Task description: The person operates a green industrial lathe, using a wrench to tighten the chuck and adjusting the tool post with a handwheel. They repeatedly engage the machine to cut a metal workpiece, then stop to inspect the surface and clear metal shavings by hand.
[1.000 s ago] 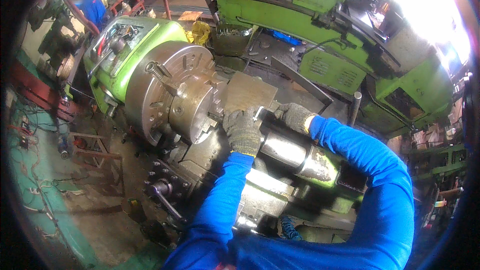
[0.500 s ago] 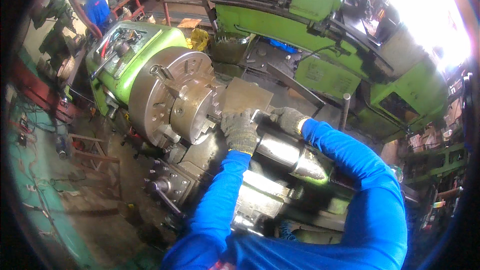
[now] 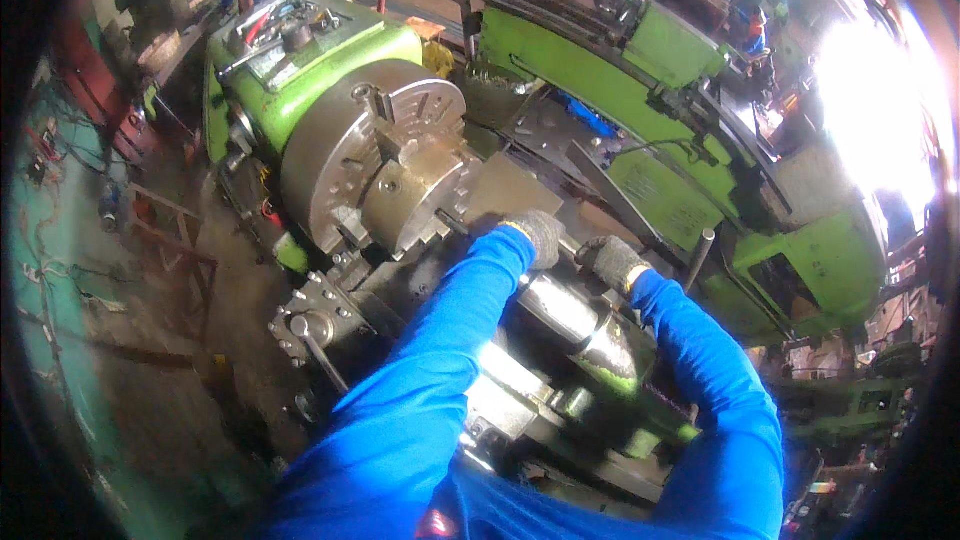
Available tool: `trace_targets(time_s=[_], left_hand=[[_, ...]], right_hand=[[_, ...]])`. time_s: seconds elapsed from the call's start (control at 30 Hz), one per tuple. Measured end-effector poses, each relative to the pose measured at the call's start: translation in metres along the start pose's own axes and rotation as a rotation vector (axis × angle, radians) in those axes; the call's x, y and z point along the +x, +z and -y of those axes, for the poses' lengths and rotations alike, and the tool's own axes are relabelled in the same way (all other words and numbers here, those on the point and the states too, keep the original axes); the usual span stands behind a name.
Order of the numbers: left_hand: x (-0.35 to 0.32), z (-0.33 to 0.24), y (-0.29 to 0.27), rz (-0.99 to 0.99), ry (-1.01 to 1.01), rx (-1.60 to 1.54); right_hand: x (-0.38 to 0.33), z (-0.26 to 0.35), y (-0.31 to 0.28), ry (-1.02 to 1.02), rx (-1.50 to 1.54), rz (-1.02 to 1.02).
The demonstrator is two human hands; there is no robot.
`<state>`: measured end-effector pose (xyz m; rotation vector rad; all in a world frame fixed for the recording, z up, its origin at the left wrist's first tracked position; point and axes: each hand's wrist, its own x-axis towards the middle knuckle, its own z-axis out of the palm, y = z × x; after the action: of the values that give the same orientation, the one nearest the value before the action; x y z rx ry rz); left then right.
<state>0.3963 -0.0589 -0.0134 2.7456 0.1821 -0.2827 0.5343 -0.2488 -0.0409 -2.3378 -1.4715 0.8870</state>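
Both gloved hands work at a green lathe (image 3: 330, 70). The left hand (image 3: 537, 235) closes its grip on a dark rod (image 3: 455, 225) just beside the chuck (image 3: 370, 165). The right hand (image 3: 612, 262) rests on the shiny tailstock (image 3: 580, 325); its grip cannot be told.

We see the lathe (image 3: 330, 70) painted bright green, with its chuck (image 3: 365, 165) in bare grey steel. A second lathe (image 3: 640, 110) behind is the same green. Our left hand (image 3: 540, 235) and right hand (image 3: 612, 262) wear speckled grey gloves, the right one with a yellow cuff edge; both sleeves (image 3: 430, 380) are vivid blue. The cylinder (image 3: 590, 335) under them is shiny silver with a green tinge. The floor (image 3: 130, 380) is dull brown, the wall (image 3: 45, 270) teal.
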Motion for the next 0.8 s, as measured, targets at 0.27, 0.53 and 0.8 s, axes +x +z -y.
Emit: trace_targets(time_s=[0.27,0.53,0.8], left_hand=[[0.011,0.000,-0.022,0.192,0.062,0.281],[0.027,0.017,0.008,0.063,0.070,0.069],[0.024,0.019,0.004,0.068,0.123,-0.014]], right_hand=[[0.000,0.025,-0.013,0.140,0.148,0.013],[0.019,0.015,0.001,-0.193,-0.465,0.105],[0.021,0.055,-0.016,-0.029,-0.585,0.316]])
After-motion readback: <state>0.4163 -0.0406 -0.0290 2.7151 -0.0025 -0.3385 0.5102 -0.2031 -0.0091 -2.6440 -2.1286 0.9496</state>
